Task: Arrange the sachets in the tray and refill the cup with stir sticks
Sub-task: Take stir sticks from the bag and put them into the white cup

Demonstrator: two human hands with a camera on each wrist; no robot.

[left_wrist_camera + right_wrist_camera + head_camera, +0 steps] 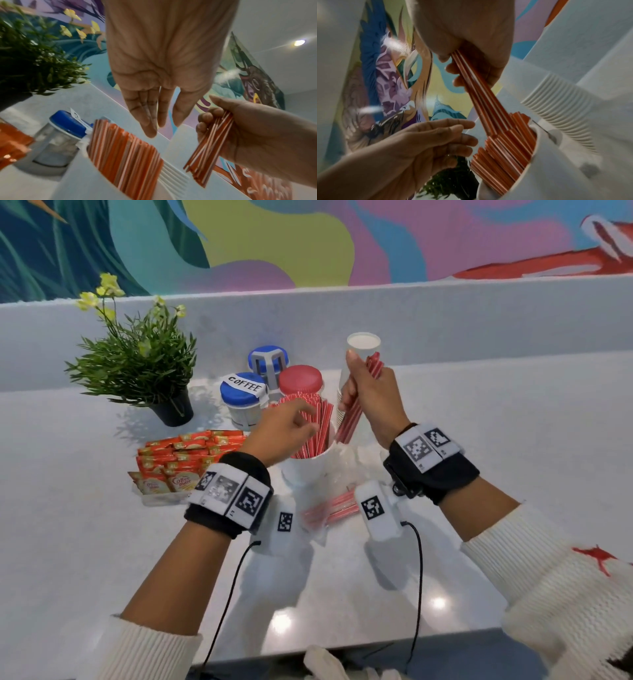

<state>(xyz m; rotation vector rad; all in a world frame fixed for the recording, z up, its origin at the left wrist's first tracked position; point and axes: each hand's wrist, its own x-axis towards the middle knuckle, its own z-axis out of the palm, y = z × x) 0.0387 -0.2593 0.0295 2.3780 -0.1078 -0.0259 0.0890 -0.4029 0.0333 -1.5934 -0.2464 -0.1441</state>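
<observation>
A white cup at the counter's middle holds many red-and-white stir sticks that lean left. My right hand grips a bundle of stir sticks above the cup's right rim; the same bundle shows in the left wrist view. My left hand hovers over the sticks in the cup with straight, relaxed fingers and holds nothing. Left of the cup, a clear tray carries rows of red and beige sachets.
Behind the cup stand a coffee jar with a blue lid, a red-lidded jar, another blue-lidded jar and a stack of white paper cups. A potted plant stands at the left. A plastic pack of stir sticks lies in front of the cup.
</observation>
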